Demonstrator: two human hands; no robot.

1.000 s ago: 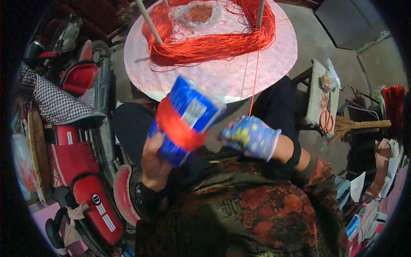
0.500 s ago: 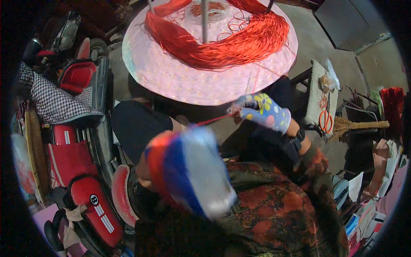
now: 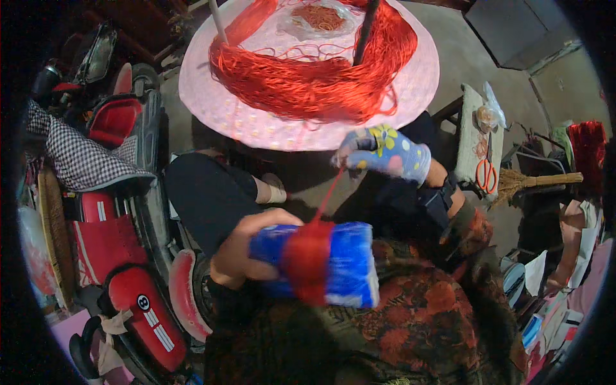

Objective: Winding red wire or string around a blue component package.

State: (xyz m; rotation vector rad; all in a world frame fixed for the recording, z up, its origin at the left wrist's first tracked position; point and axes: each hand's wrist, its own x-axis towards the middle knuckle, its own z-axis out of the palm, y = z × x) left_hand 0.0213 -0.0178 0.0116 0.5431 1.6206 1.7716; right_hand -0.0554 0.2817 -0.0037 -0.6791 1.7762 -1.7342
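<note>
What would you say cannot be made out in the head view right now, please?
All in the head view:
- Left grip: fingers behind the blue packet, hidden by it.
- Packet's print: motion blur.
- Right grip: which fingers hold the red strand, blurred and too small.
- Red cord hoop: far part, cut off by the top edge.

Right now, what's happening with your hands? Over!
Left grip: holding blue pack, red cord around it. Right grip: pinching cord. Between them: nothing blocking.
</note>
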